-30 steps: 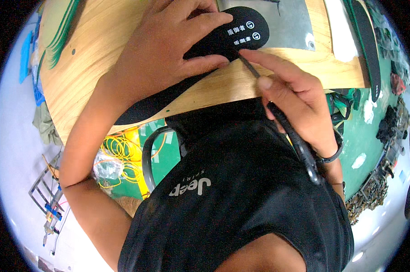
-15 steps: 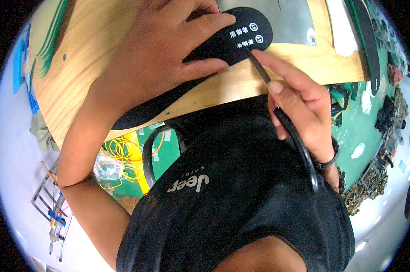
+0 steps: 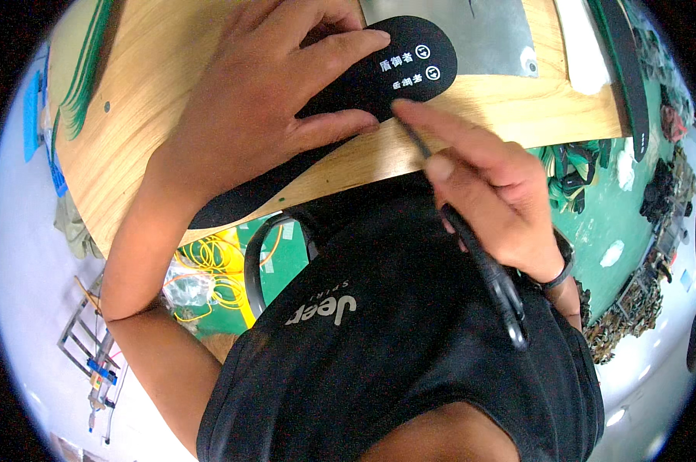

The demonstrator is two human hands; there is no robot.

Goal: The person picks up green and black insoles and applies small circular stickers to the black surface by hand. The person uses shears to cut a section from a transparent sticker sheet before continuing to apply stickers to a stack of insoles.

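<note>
A: Green strips [image 3: 82, 85] lie fanned at the far left edge of the pale wooden worktop [image 3: 155, 100], well clear of the work. Next comes the left hand [image 3: 263, 108], spread flat with its fingers pressing down on the long black insole-shaped pad with white printed marks [image 3: 398, 65].

B: Has that hand moved at all?

A: Hardly. Over the last second it has kept the same flat press on the pad. The pad itself has turned slightly, so its rounded printed end now sits a little further toward the grey metal sheet [image 3: 479, 35], partly overlapping it, while its narrow end reaches back to the near edge of the worktop.

B: And the other side?

A: The right hand [image 3: 494, 192] is clenched around a long black slim-handled tool [image 3: 479, 262], pinched between thumb and forefinger. A second ago its tip touched the pad's edge lower down; now the tip has crept up along that edge, just below the printed marks.

B: So the work is advancing?

A: I judge so: the tool seems to be following the rim of the pad bit by bit while the left hand holds it steady. Farther right, a dark strip [image 3: 625, 69] lies on the green bench surface [image 3: 602, 223], untouched.
</note>
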